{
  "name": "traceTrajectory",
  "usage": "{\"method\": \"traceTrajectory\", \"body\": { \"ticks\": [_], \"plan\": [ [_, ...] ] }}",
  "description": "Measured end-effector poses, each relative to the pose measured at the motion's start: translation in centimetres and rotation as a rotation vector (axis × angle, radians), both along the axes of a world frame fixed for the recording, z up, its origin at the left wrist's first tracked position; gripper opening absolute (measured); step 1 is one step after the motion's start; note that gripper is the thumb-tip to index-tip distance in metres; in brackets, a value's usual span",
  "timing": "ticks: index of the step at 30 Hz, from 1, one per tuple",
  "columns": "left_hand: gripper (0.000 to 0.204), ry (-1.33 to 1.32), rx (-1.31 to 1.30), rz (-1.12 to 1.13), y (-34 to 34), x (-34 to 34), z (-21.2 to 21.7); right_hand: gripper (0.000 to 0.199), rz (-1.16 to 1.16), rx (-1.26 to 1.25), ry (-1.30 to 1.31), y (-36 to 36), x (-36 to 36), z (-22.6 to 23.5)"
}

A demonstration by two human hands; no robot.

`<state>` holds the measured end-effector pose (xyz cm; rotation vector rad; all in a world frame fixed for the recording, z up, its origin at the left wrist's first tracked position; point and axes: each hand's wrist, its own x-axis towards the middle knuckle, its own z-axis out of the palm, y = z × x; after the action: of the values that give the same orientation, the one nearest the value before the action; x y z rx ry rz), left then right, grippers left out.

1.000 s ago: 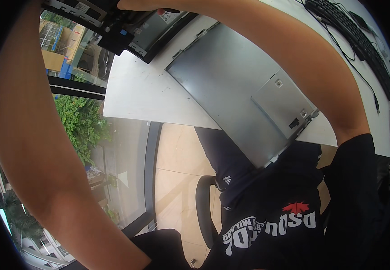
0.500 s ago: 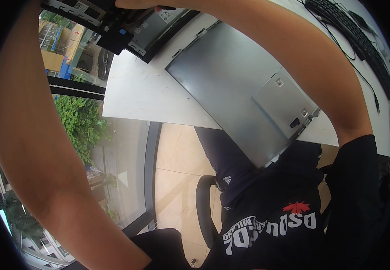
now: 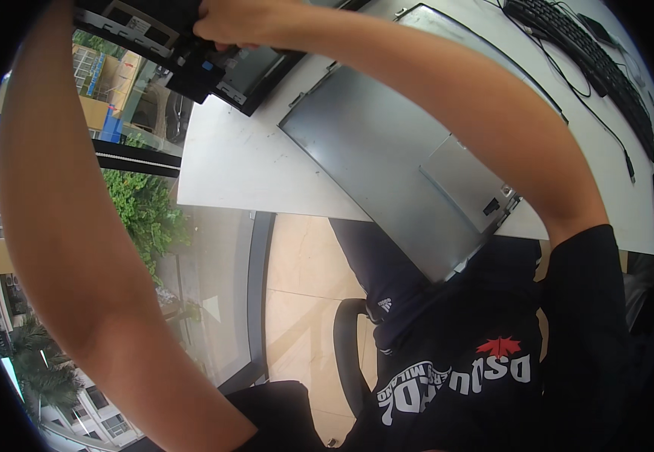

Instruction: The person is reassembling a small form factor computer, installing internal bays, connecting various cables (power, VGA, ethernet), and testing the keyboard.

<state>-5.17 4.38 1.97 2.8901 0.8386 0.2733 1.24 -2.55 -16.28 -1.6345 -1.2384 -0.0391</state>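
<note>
At the top left lies an opened black computer case [image 3: 142, 30] with metal brackets, slots and a small blue part inside. My right hand [image 3: 232, 22] reaches into it from the right, fingers bent and closed over its inner edge. Whatever they grip is hidden beneath them. My left forearm runs up the left side of the view, and its hand is beyond the top edge. Below my right arm, a grey sheet-metal side panel [image 3: 372, 143] with a raised rectangular plate and a small black latch lies on the white table, its near corner jutting past the edge.
A black keyboard [image 3: 579, 56] with loose cables sits at the right of the white table [image 3: 229, 154]. A glass window [image 3: 206, 286] with a grey frame is on the left, and trees and buildings show beyond it. A chair armrest [image 3: 348, 354] stands beside my legs.
The view has shifted slightly, and more of my right hand now shows over the case. My right forearm sits a little lower, uncovering the panel's far edge.
</note>
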Motion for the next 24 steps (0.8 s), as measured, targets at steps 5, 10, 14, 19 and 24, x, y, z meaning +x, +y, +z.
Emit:
{"method": "traceTrajectory", "body": {
  "ticks": [5,10,14,19,24],
  "plan": [
    [0.065,-0.05,-0.041,-0.027,-0.7,0.9,0.0,0.025,-0.019,0.04,0.178,0.8,0.5,-1.1],
    [0.06,-0.109,-0.104,0.008,-1.2,0.5,-0.4,0.023,-0.067,0.06,0.246,0.6,0.4,-0.8],
    [0.06,-0.062,-0.091,0.015,-1.1,0.8,0.1,0.023,-0.152,0.036,0.364,1.1,-0.3,-0.6],
    [0.059,-0.1,-0.139,-0.053,-1.6,0.3,-0.4,0.024,-0.145,0.044,0.378,0.5,-1.1,-0.8],
    [0.057,-0.058,-0.094,-0.013,-2.6,0.3,-0.1,0.025,-0.095,0.073,0.514,0.1,-1.2,-1.5]
  ]
}}
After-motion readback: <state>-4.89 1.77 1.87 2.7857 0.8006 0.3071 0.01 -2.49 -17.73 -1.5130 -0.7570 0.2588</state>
